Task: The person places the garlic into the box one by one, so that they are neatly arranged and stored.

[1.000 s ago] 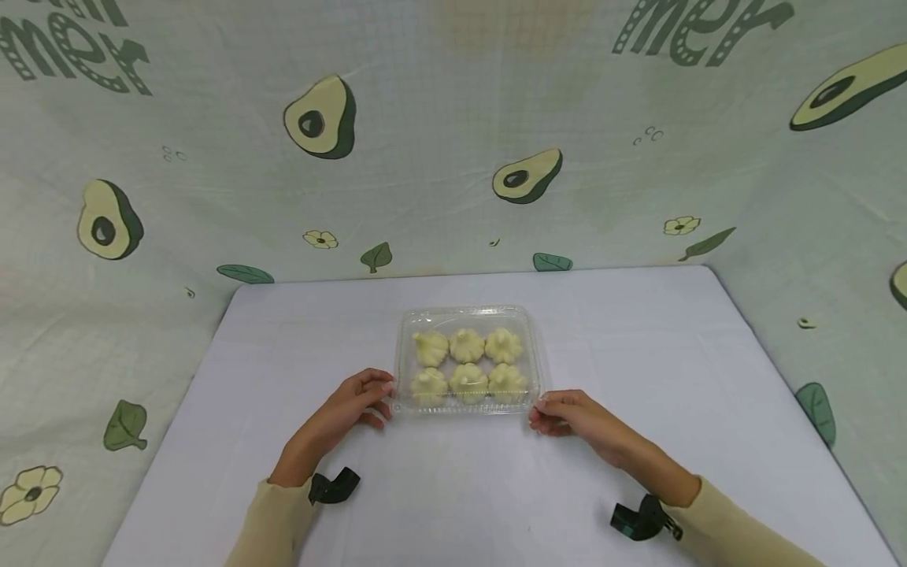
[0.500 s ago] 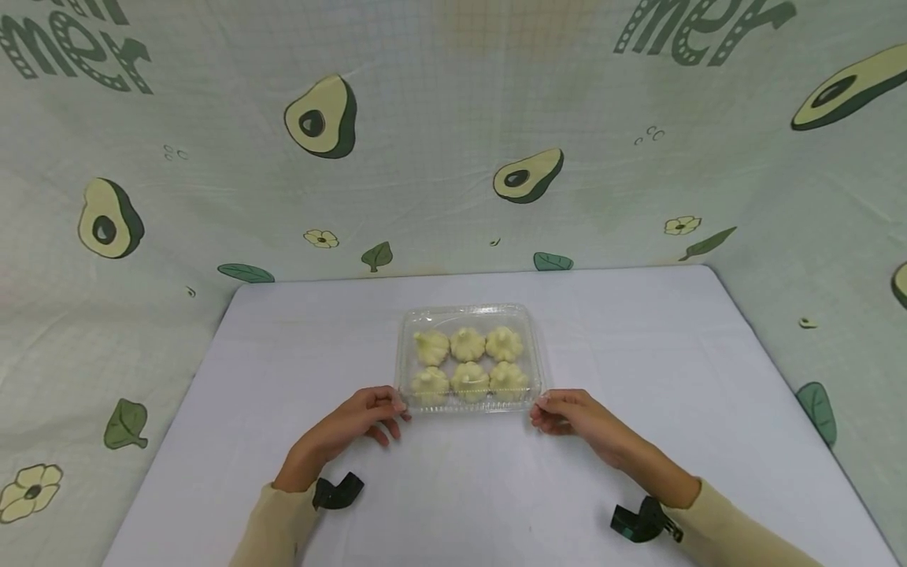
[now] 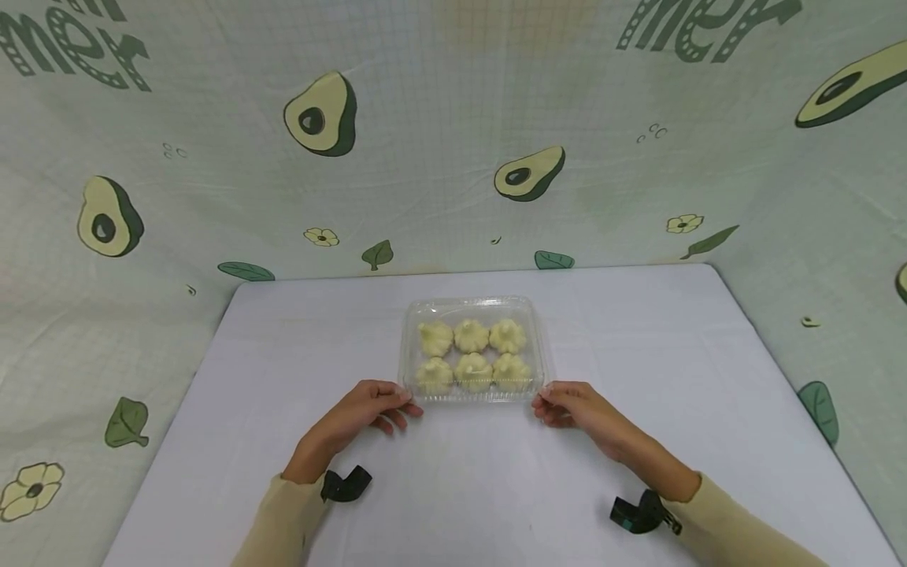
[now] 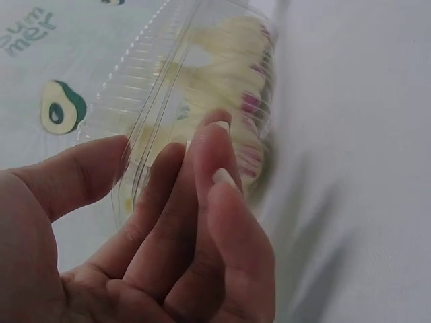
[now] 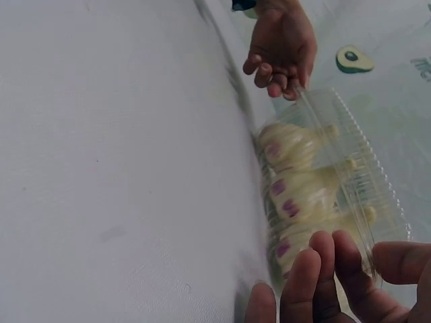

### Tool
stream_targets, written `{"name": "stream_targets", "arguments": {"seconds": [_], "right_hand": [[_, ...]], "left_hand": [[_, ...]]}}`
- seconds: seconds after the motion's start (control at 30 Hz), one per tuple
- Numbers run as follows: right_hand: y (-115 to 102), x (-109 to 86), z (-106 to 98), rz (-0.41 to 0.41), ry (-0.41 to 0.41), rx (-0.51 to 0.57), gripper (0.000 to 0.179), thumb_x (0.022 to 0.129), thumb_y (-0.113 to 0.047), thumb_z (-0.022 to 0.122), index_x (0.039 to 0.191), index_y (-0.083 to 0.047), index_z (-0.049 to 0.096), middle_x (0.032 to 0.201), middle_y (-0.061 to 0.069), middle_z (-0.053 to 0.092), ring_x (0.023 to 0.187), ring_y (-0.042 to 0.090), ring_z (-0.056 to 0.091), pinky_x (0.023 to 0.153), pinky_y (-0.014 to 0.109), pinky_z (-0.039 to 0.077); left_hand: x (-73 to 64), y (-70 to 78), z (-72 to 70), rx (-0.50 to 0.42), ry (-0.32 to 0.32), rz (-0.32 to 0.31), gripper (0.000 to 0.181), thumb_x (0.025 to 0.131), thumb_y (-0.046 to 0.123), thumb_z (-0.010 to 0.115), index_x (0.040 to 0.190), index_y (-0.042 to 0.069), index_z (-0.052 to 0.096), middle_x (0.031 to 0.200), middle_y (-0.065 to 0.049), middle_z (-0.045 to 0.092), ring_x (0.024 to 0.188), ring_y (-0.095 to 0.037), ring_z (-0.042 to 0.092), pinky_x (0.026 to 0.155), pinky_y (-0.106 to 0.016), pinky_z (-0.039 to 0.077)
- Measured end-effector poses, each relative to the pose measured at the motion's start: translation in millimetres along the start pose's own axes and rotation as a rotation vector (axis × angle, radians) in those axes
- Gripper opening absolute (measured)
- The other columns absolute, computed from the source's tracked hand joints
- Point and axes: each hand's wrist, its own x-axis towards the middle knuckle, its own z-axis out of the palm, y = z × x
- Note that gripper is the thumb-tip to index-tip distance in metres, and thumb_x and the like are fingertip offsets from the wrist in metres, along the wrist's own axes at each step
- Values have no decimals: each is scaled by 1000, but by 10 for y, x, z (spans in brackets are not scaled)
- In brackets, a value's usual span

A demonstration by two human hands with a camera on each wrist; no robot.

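Note:
A clear plastic clamshell container [image 3: 473,309] lies in the middle of the white table in the head view. Inside it, pale garlic bulbs [image 3: 472,371] stand in two rows, with purple patches low on their sides in the wrist views. My left hand [image 3: 367,411] pinches the container's near left corner; in the left wrist view the thumb [image 4: 91,171] and index finger lie on opposite sides of its rim. At the near right corner my right hand [image 3: 579,406] pinches the rim between thumb [image 5: 401,262] and index finger, the other fingers loosely bent below.
Behind the white tabletop [image 3: 468,488] hangs a pale cloth [image 3: 425,118] printed with avocados and leaves, which also lines both sides. Black wrist cameras [image 3: 346,483] sit below the beige sleeves [image 3: 279,524].
My left hand has moved right from beside the container's left side to its near left corner and now pinches it. The container has shifted slightly up in the head view, the right hand with it.

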Motion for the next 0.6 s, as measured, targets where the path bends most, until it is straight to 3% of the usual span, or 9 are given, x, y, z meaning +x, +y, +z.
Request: {"name": "stream_targets", "arguments": {"seconds": [0.37, 0.6], "right_hand": [[-15, 37, -19, 8, 13, 2, 34, 113, -18, 49, 117, 11, 68, 101, 3, 72, 94, 15, 68, 87, 30, 59], [-29, 39, -21, 4, 14, -2, 34, 112, -17, 49, 116, 11, 68, 101, 3, 72, 94, 15, 68, 87, 30, 59]], "left_hand": [[57, 1, 6, -36, 48, -33, 31, 107, 24, 64, 119, -3, 74, 120, -15, 77, 93, -19, 75, 80, -33, 61], [76, 13, 21, -86, 37, -34, 30, 107, 17, 63, 121, -9, 71, 125, -22, 74, 102, -22, 77, 87, -37, 64]]}}
